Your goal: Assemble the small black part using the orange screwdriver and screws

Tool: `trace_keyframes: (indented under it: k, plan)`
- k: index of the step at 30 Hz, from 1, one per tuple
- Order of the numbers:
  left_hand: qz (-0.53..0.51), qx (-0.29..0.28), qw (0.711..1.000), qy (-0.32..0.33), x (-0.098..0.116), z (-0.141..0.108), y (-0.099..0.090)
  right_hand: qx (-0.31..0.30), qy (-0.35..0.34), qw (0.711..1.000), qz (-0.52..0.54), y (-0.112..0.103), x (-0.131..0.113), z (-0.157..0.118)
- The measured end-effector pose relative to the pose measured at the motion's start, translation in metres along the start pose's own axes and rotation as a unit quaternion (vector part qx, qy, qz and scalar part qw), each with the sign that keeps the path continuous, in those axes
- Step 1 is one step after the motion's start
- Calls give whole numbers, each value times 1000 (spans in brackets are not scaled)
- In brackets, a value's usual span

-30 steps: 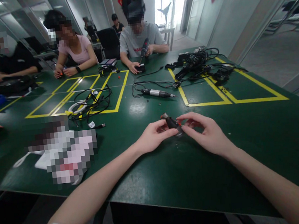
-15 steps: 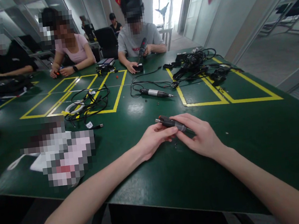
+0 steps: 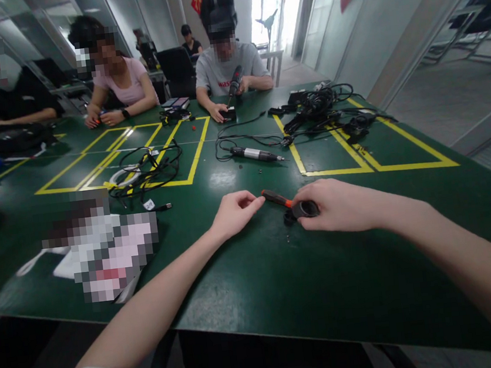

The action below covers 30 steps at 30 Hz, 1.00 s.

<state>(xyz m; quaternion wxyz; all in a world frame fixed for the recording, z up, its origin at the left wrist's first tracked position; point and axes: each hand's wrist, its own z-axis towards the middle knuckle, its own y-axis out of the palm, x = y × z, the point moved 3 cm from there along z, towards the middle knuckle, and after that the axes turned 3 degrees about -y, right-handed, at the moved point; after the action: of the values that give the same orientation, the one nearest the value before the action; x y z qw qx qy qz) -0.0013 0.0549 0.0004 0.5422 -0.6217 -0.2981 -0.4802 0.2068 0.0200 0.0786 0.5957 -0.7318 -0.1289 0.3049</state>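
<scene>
My right hand (image 3: 334, 204) is closed around a dark hollow cylinder (image 3: 305, 208), its round open end tilted towards me. To its left, my left hand (image 3: 236, 213) has its fingers curled and the thumb close to the index fingertip; whatever they pinch, if anything, is hidden. A screwdriver with a black and orange handle (image 3: 277, 198) lies on the table between the hands, its one end close to my left thumb tip. Whether they touch I cannot tell. Partly beneath the cylinder sits a small black round piece (image 3: 289, 218). Tiny bits (image 3: 288, 239) lie nearer to me.
Beyond my hands lies a corded electric screwdriver (image 3: 254, 154). Tangled cables (image 3: 144, 170) are at left, with a larger black cable pile (image 3: 323, 107) at right. Blurred items (image 3: 118, 257) lie by my left forearm. Across the green table (image 3: 240, 291), a person (image 3: 231, 61) holds a power tool.
My right hand has turned the cylinder so that its open end faces me. My left hand has come off it and moved left. The screwdriver and small black piece show more now.
</scene>
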Motion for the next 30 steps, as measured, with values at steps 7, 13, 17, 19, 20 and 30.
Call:
trace_keyframes:
  k: [7, 13, 17, 19, 20, 30]
  plan:
    - [79, -9, 995, 57, 5, -5, 4, -11, 2, 998, 60, -31, 9, -2]
    - [192, 13, 968, 162, 6, -6, 3, 164, 35, 956, 239, -35, 49, -31]
    - [261, -27, 942, 211, 3, -2, 4, 246, 93, 891, 371, 5, 61, -47]
    - [300, -72, 928, 208, 1, 0, 6, 246, 107, 880, 391, 28, 58, -50]
    - [315, -94, 921, 207, 0, 1, 8, 240, 109, 880, 394, 38, 55, -50]
    - [356, -46, 905, 229, 6, 2, 5, 223, 39, 925, 307, 59, 38, -44]
